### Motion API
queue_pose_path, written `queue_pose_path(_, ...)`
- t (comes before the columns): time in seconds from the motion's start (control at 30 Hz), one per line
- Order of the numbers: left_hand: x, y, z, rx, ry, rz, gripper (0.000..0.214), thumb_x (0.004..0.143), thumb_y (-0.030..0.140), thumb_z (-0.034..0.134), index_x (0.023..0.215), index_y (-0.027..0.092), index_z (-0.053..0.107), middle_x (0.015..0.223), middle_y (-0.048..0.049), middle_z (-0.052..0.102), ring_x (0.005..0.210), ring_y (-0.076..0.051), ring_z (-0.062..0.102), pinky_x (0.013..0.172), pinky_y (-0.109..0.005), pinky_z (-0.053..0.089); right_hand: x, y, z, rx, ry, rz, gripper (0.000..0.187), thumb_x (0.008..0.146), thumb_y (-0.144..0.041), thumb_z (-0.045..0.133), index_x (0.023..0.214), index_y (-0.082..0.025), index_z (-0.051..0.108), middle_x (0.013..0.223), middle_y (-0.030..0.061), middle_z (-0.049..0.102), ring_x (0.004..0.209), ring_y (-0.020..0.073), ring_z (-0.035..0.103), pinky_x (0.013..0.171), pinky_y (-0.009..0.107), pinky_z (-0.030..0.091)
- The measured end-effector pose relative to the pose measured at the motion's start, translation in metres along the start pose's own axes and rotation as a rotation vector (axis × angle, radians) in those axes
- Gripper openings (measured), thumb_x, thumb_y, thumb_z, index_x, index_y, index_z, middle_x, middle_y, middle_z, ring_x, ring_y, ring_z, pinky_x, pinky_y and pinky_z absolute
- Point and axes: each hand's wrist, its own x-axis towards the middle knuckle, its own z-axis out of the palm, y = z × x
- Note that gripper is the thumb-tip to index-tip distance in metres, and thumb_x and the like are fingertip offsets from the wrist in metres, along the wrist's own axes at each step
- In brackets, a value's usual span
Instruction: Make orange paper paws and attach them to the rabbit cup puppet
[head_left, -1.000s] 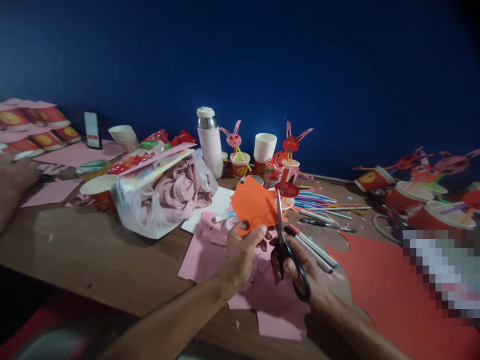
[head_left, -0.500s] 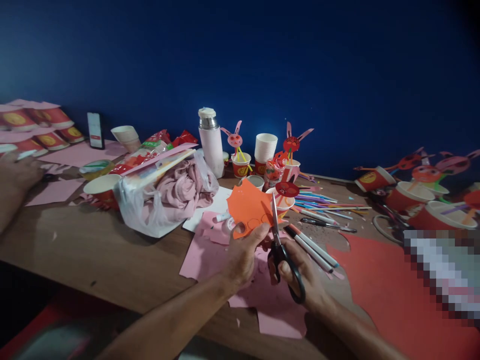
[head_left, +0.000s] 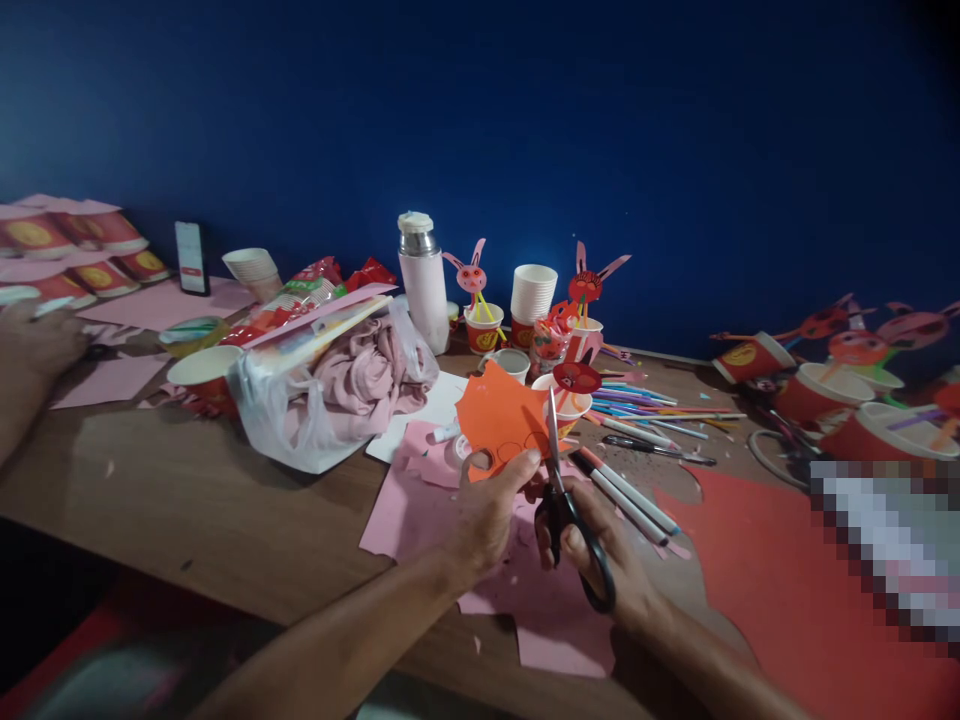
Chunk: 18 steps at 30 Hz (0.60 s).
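Observation:
My left hand [head_left: 491,510] pinches the lower edge of a sheet of orange paper [head_left: 495,410], which has an irregular outline and small circles drawn along its lower part. Black-handled scissors [head_left: 559,500] are in my right hand [head_left: 604,540], fingers through the loops. Their blades point up and lie at the paper's right edge; how far apart the blades are I cannot tell. Under both hands lie cut sheets of pink paper [head_left: 420,510]. Just right of the scissors rest two markers [head_left: 626,495] with white barrels.
Behind stand a thermos [head_left: 424,295], stacked paper cups [head_left: 534,300] and cups with rabbit faces [head_left: 472,280]. A plastic bag [head_left: 292,420] with pink cloth lies left of centre. Red paper [head_left: 810,580] covers the right side. Another person's hand [head_left: 37,345] is at the far left.
The orange paper has tilted and dipped very slightly, its top edge a little lower. Both hands keep their hold, and the view has shifted by a hair.

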Motion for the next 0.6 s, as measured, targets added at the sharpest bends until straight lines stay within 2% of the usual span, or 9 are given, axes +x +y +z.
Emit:
queue_pose_path(0.23, -0.0004, 0.0004, -0.0003, -0.021, -0.064, -0.011, 0.024, 0.063, 0.036, 0.063, 0.063, 0.016, 0.050, 0.057, 0.0015, 0.049, 0.054, -0.011, 0.046, 0.057, -0.026, 0.040, -0.0012, 0.0026, 0.0002, -0.002, 0.001, -0.045, 0.037, 0.081, -0.055, 0.045, 0.092, -0.019, 0.047, 0.065, -0.0014, 0.044, 0.055, 0.0121, 0.045, 0.049, 0.024, 0.039)
queue_pose_path(0.6, 0.0000, 0.0035, 0.0016, -0.034, -0.018, -0.059, 0.024, 0.058, 0.034, 0.065, 0.066, 0.014, 0.055, 0.061, -0.0008, 0.054, 0.057, -0.013, 0.049, 0.059, -0.027, 0.043, -0.0040, 0.0064, -0.0015, 0.032, -0.019, -0.016, 0.039, 0.080, -0.055, 0.046, 0.095, -0.019, 0.047, 0.068, -0.0017, 0.045, 0.054, 0.0102, 0.046, 0.049, 0.022, 0.039)
